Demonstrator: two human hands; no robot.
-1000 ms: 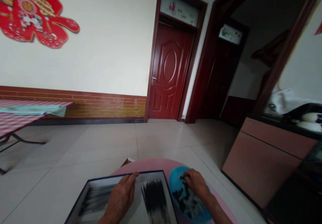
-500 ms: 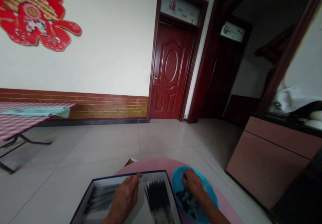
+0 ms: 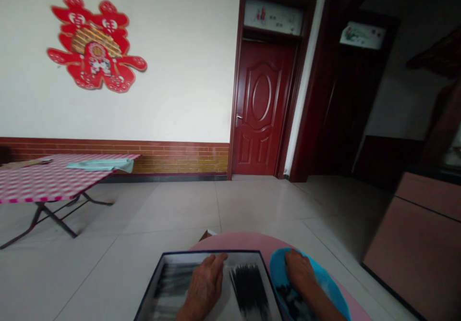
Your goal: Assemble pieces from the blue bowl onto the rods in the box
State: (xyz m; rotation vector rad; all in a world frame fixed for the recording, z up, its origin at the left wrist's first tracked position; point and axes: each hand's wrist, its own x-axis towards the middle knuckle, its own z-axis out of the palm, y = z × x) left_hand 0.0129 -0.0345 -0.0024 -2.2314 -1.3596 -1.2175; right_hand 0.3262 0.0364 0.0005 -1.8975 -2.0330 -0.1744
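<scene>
The left hand's fingers (image 3: pixel 218 263) stretch toward one o'clock, lying close to one another, their tips by the far rim of the tray; the palm is turned down and out of sight, so I cannot tell whether they grip anything. The left hand (image 3: pixel 206 282) is back-up over the middle of the tray, its wrist coming in from seven o'clock. The right hand (image 3: pixel 300 269) reaches down into the bowl, knuckles up, wrist bent, forearm running off toward five o'clock. Its fingertips are hidden behind the hand, and whether they are pinched on something or apart cannot be told.

The shallow, pale tray with a dark blue rim (image 3: pixel 212 252) holds two groups of thin strips: a dense black bundle (image 3: pixel 250 290) at three o'clock from the left hand, and a looser, greyish, blurred bundle (image 3: pixel 175 282) at nine o'clock. Just beside the tray, at its three o'clock side, sits the round blue bowl (image 3: pixel 276 265); small black pieces (image 3: pixel 288 296) lie in it at seven o'clock from the right hand, partly covered by the forearm.

Both containers rest on a pink round table (image 3: pixel 248 240). Farther out, a checked table (image 3: pixel 46 179) bearing a pale green cloth (image 3: pixel 103 164) stands at ten o'clock, a red door (image 3: pixel 261 104) at one, and a pinkish cabinet (image 3: pixel 418 244) at three.
</scene>
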